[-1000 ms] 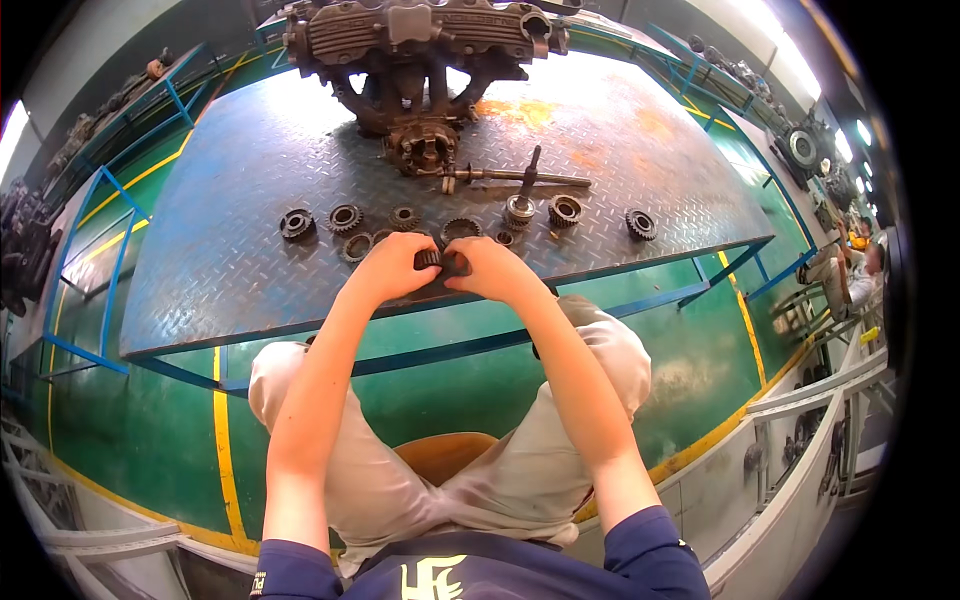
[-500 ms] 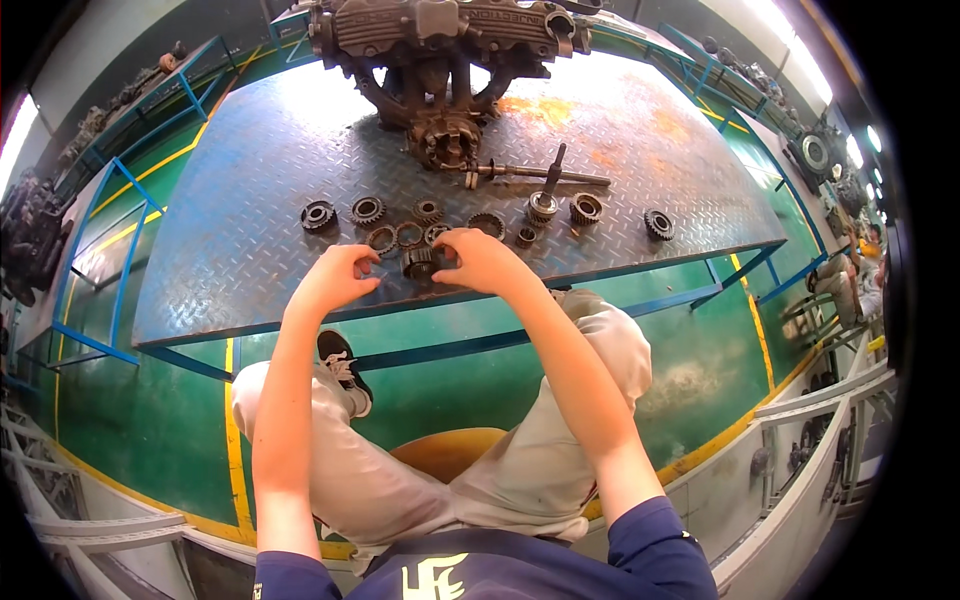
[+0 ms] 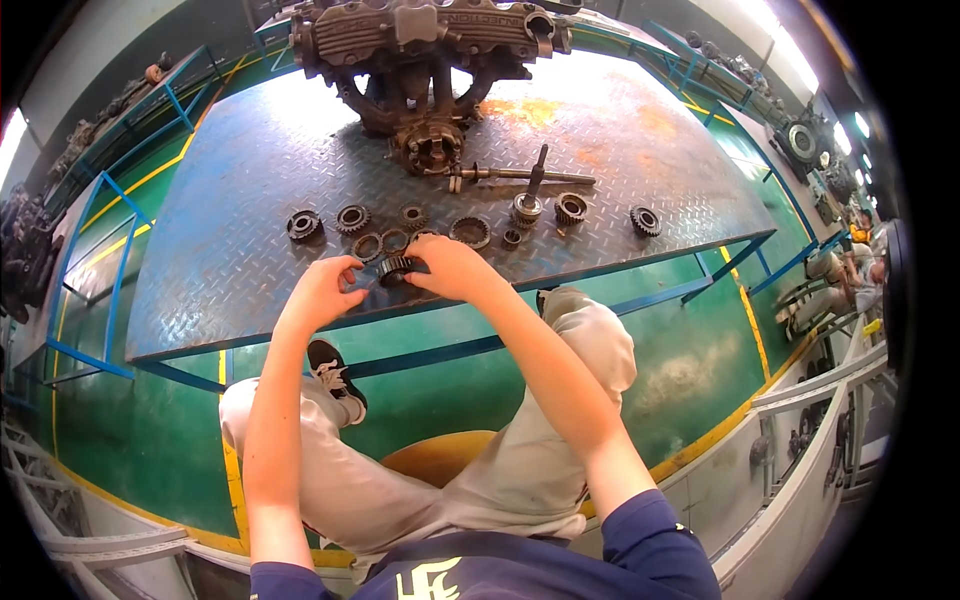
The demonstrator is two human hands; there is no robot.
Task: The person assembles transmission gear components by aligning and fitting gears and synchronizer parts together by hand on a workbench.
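Forearms [image 3: 274, 430] extended forward; right hand [image 3: 446, 266] touched toothed gear [image 3: 395, 269], grip unclear; left hand [image 3: 322, 293] was loosely parted, gear just rightward.

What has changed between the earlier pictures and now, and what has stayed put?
The dark gear, earlier held between both hands, has moved left and now sits on the table. The left hand has let go and drawn left; the right hand is beside the gear, its grip unclear. The engine assembly, lying shaft and other gears stayed put.
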